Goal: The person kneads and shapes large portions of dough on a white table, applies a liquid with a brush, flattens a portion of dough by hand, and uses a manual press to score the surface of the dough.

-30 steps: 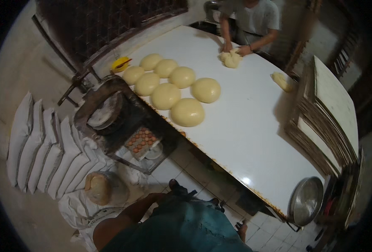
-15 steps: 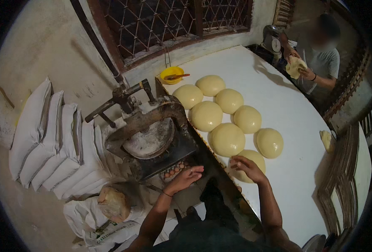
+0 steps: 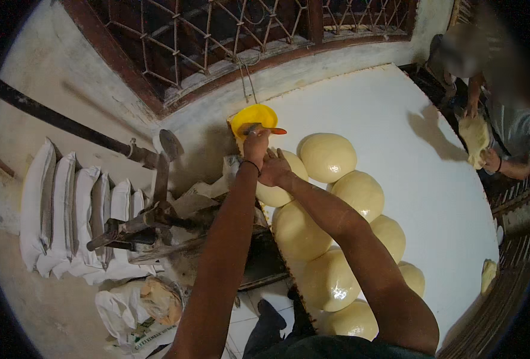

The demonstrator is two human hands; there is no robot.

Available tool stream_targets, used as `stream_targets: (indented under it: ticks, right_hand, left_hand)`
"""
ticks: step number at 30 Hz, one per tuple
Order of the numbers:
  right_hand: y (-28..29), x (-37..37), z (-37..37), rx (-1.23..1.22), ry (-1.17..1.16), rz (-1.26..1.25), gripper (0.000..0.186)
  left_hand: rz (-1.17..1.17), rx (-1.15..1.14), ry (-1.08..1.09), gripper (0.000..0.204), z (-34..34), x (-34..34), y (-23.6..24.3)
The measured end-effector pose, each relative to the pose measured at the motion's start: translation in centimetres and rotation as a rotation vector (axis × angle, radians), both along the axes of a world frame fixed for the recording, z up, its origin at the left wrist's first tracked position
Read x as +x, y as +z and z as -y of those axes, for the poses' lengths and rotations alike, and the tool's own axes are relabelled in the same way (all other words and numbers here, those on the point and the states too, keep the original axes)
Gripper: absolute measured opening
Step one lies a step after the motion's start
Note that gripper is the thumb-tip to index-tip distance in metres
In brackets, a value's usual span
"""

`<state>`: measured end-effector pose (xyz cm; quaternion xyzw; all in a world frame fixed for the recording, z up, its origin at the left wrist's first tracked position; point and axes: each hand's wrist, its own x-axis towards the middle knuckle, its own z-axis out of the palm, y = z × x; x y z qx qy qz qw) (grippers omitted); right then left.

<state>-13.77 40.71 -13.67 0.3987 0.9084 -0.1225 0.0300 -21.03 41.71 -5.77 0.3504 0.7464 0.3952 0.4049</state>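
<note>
My left hand (image 3: 255, 145) is at the near rim of a yellow bowl (image 3: 264, 111), its fingertips hard to make out. Across the bowl lies a brush (image 3: 277, 130) with an orange-red handle, just beyond those fingers; whether they touch it I cannot tell. Close beside, my right hand (image 3: 274, 170) is open with fingers stretched forward, over or against a smooth, shiny dough ball (image 3: 293, 167). Several more large pale dough balls (image 3: 327, 157) sit in a cluster on the white tabletop (image 3: 432, 197), partly hidden under my right forearm.
Left of the table stands a dark metal machine (image 3: 151, 224) with a lever. White sacks (image 3: 40, 203) lean against the wall beyond it. A grilled window (image 3: 217, 42) rises behind. Across the table, a co-worker's hands hold a dough sheet (image 3: 474, 137); a dough scrap (image 3: 488, 275) lies at the right edge.
Both hands have moved forward to the yellow bowl, the right one leaving the nearest dough ball. The view has shifted toward the far end of the table. The co-worker's dough hangs longer.
</note>
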Motion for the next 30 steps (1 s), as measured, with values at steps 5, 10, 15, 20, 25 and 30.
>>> stream_targets:
  ticks: [5,10,15,20,25,30]
  right_hand:
    - [-1.8,2.7,2.7,0.010,-0.121,-0.141,0.075]
    - [-3.5,3.1,4.5,-0.223,-0.343,-0.558,0.070]
    - [-5.3,7.9,2.8,-0.831,-0.838,-2.024,0.046]
    - [-4.9,4.2,3.0,-0.464,-0.969,-0.950,0.053]
    - [-4.2,4.9,3.2,-0.773,-1.020,-1.726,0.061]
    - [-2.5,7.0,9.1,-1.531,-0.059,-2.581,0.049]
  left_hand:
    - [-0.410,-0.451,-0.355,0.044,-4.2,-6.3,-12.9]
    - [-0.405,-0.252,-0.675,0.044,-4.3,-9.4,-13.8]
    - [0.778,-0.285,-0.604,0.050,0.2,0.3,-2.0]
    - [-0.086,-0.337,-0.562,0.052,0.9,-4.5,-9.8]
    - [0.483,-0.089,-0.438,0.053,5.9,1.7,-8.5]
    - [-0.320,-0.202,-0.912,0.070,9.4,8.5,1.9]
